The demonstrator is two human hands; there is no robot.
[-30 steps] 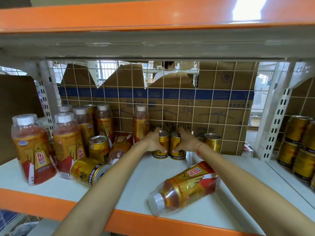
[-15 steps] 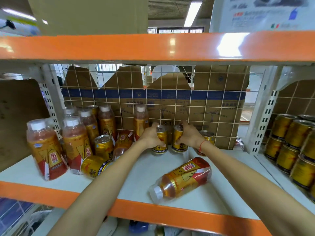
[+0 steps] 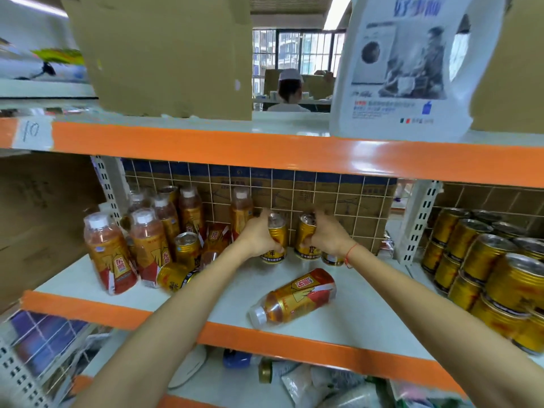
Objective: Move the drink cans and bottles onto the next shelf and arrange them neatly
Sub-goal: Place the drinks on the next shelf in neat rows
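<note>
Two gold cans at the back of the white shelf (image 3: 368,313), upright, side by side against the wire grid (image 3: 332,198): left hand (image 3: 256,238) curled round the left can (image 3: 276,240), right hand (image 3: 329,237) curled round the right can (image 3: 306,240), each held by fingers and thumb. One further can (image 3: 331,259) stands just behind the right wrist, mostly hidden. One bottle (image 3: 294,298) lies on its side near the front edge, white cap toward the left. Left cluster: six upright bottles (image 3: 109,254) can be counted, plus one fallen bottle (image 3: 213,245) leaning among them; one upright can (image 3: 187,250) and one can on its side (image 3: 175,279) just in front of it. Neighbouring bay at right: stacked cans (image 3: 485,269) in two layers, number not countable. Upper shelf: one cardboard box (image 3: 164,54) and one white jug (image 3: 412,69).
</note>
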